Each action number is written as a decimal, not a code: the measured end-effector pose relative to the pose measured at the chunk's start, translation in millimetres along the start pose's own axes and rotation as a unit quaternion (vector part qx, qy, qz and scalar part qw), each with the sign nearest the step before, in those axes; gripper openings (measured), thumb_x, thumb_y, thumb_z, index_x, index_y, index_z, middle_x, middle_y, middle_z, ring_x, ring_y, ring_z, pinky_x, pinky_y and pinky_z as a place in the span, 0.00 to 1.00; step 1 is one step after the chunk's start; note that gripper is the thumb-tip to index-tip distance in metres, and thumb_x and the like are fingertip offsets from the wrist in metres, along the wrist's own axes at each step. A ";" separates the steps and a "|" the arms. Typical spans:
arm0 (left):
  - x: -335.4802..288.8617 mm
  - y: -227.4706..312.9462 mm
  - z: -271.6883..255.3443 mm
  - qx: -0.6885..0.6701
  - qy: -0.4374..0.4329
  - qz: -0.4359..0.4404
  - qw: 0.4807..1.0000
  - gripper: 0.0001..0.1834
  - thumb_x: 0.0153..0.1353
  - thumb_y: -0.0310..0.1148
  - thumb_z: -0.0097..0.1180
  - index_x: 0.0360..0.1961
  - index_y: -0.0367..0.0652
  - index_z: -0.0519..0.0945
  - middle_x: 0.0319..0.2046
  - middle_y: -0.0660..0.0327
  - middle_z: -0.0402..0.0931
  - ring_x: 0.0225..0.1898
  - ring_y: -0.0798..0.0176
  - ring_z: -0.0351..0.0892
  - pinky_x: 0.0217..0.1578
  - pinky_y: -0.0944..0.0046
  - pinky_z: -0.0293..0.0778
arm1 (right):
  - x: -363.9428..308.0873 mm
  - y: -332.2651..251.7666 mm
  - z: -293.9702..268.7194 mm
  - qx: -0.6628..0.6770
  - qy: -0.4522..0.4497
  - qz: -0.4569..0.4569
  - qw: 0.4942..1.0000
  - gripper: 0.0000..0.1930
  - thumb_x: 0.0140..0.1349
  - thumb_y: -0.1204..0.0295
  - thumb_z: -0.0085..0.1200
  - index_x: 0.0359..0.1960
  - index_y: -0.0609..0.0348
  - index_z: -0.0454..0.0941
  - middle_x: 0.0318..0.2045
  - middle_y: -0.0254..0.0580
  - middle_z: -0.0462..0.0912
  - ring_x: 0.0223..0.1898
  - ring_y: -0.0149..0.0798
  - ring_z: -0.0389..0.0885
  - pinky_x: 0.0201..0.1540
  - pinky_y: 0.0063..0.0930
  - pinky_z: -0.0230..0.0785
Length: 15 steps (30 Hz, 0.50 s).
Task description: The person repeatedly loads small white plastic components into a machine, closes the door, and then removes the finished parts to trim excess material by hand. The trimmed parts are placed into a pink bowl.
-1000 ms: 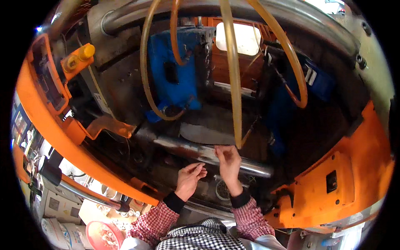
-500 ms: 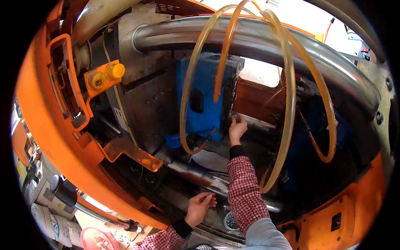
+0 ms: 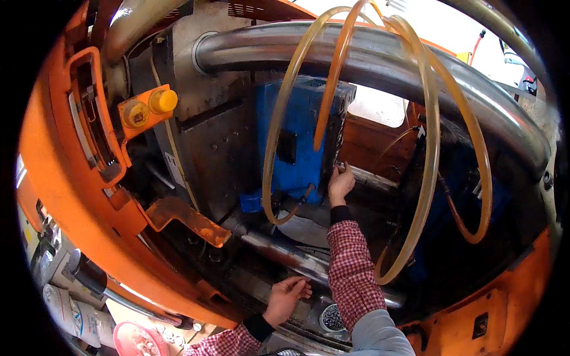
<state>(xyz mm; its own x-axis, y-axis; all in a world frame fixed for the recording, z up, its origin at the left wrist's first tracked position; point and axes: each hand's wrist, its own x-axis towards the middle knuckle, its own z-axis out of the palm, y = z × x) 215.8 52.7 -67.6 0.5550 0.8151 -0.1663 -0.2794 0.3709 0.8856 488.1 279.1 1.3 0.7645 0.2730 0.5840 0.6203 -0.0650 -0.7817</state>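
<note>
My right hand (image 3: 341,185) reaches far into the machine, up to the right-hand face of a blue mold block (image 3: 303,160). Its fingers are pinched together at the lower edge of that face; whatever they hold is too small to make out. Lower down, beside the thick lower steel bar (image 3: 279,250), my left hand (image 3: 286,301) hovers with thumb and fingertips drawn together. I cannot make out what is in them. A white cup of small metal parts (image 3: 333,318) stands just right of this hand, near my right sleeve.
Amber hoses (image 3: 428,178) loop down on both sides of my right arm. A thick steel bar (image 3: 368,53) crosses above. Orange machine frame (image 3: 77,207) curves along the left, with a bent bracket (image 3: 190,222) jutting inward. A pink basin (image 3: 139,341) sits at lower left.
The view has shifted slightly, so the machine appears a little further right. My right hand stays at the blue mold's face, and my left hand keeps almost the same pose.
</note>
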 end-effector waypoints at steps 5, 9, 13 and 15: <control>-4.4 2.5 -4.5 -0.016 -0.010 0.015 1.000 0.13 0.67 0.29 0.49 0.48 0.33 0.75 0.37 0.56 0.77 0.36 0.64 0.77 0.40 0.66 0.75 | -9.6 -27.2 -4.6 -0.033 -0.034 0.017 0.999 0.22 0.55 0.72 0.55 0.53 0.65 0.74 0.36 0.54 0.83 0.42 0.53 0.80 0.47 0.42 0.69; -11.4 9.9 1.4 -0.106 -0.016 0.015 0.994 0.11 0.66 0.30 0.49 0.45 0.33 0.75 0.36 0.56 0.77 0.36 0.64 0.77 0.40 0.66 0.74 | -8.3 -17.3 -2.3 -0.087 -0.121 -0.017 0.989 0.26 0.55 0.75 0.52 0.58 0.67 0.67 0.41 0.59 0.81 0.46 0.56 0.79 0.51 0.41 0.67; -2.2 5.0 12.4 -0.131 -0.002 -0.020 0.991 0.09 0.66 0.32 0.51 0.40 0.35 0.76 0.33 0.58 0.77 0.33 0.66 0.75 0.36 0.68 0.73 | 8.8 30.7 -23.4 0.082 -0.119 -0.138 0.980 0.27 0.55 0.77 0.52 0.59 0.66 0.64 0.44 0.58 0.80 0.47 0.52 0.80 0.51 0.36 0.68; -5.7 10.1 2.2 -0.136 0.034 -0.015 0.990 0.09 0.66 0.33 0.51 0.38 0.36 0.76 0.31 0.60 0.76 0.30 0.68 0.73 0.33 0.70 0.71 | -43.0 -21.8 -66.5 0.133 -0.171 -0.185 0.959 0.25 0.55 0.76 0.55 0.57 0.66 0.68 0.46 0.57 0.80 0.46 0.48 0.81 0.49 0.34 0.70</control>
<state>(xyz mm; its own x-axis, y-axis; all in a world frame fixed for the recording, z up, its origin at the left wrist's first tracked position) 211.5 50.8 -56.8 0.5146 0.8267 -0.2276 -0.4688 0.4935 0.7326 453.3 205.0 7.8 0.3700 0.5319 0.7617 0.7368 0.3315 -0.5893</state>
